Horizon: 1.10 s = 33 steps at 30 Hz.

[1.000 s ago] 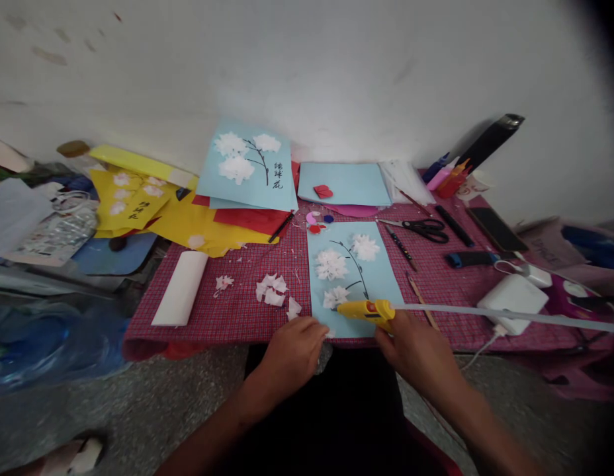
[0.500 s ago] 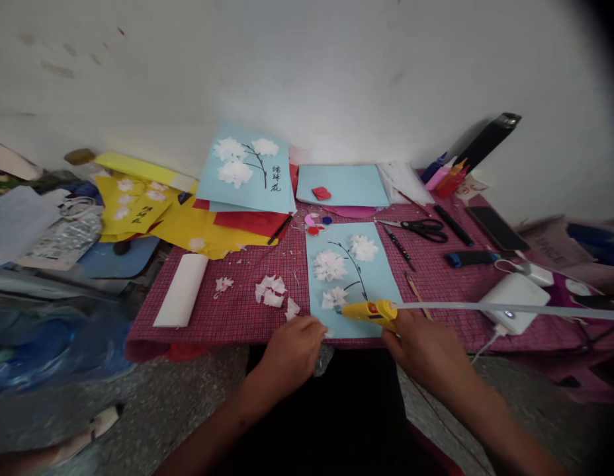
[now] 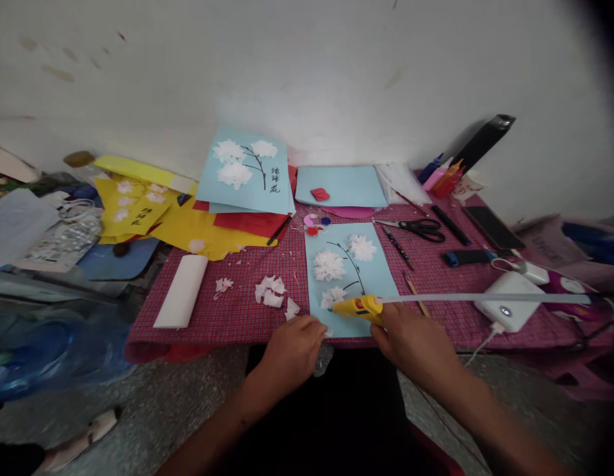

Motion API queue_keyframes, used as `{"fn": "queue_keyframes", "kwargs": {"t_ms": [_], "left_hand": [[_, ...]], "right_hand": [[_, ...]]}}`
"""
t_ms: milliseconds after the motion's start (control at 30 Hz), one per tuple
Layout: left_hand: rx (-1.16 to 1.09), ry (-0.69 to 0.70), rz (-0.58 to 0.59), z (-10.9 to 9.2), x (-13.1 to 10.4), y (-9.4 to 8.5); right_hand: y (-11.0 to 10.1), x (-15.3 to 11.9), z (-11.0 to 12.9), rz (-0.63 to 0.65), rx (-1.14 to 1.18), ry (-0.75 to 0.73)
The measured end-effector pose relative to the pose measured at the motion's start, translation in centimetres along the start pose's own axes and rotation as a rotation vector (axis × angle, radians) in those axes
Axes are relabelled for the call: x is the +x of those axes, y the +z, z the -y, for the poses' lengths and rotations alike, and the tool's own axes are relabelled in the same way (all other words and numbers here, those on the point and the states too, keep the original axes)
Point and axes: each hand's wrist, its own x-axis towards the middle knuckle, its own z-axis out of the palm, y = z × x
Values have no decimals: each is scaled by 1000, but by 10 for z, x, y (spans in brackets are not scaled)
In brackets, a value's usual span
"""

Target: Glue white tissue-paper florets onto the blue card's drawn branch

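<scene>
My right hand is wrapped round a yellow hot glue gun with a long glue stick sticking out of its back. The nozzle touches or hovers by the lowest white paper flower on the light blue card; I cannot tell which. Two fuller paper flowers and a drawn black branch are also on the card. At the card's lower left, my left hand is closed in a pinch on a small white paper piece. Loose white paper petals lie just beyond it.
A finished blue flower card leans at the back. Scissors, a marker and a pencil lie right of the card. A white power box sits farther right, and folded white paper lies left.
My right hand has moved slightly left with the glue gun, bringing its nozzle closer to the lowest flower. The left hand has stayed nearly still.
</scene>
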Motion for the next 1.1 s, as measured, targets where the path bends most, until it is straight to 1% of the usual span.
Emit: {"fn": "queue_keyframes", "kwargs": {"t_ms": [167,400,533,633,733,800,900,967,1033,1100], "left_hand": [[15,8,26,1,2,-1],[21,11,25,0,3,-1],[4,-7,10,2,4,2],[-66,-23,-34,4,4,3],[-195,-84,-101,3,5,0],[-311,-171,-125,2,6,-3],[-561,-370,-105,-1,8,-6],[-747,-487,-84,-3,9,-8],[-897,-554,-79,-5,11,-8],[-1005,-579,-85,-6,12,-8]], "right_hand": [[-7,2,0,31,-11,2],[-10,-2,-8,42,-15,-14],[-8,-6,-15,13,-2,-9],[-2,-9,-22,-27,63,17],[5,-11,-31,-57,224,85],[10,-11,-35,-52,380,168],[16,-9,-40,-58,674,309],[18,-8,-42,-65,844,375],[20,-8,-42,-60,957,436],[22,-8,-40,-51,1075,486]]}}
